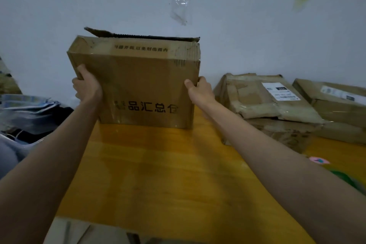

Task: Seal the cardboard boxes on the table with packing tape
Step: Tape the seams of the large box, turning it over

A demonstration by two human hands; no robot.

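While the cardboard box is stood on its edge at the far side of the yellow tabletop, it is gripped on both sides: the left hand is curled round its left edge and the right hand round its right edge. Its top flap is slightly lifted. More boxes are stacked to the right.

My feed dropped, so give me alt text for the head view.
Both hands, left and right, grip the sides of a printed box standing on the yellow table, its top flap ajar. Flattened boxes lie to the right.
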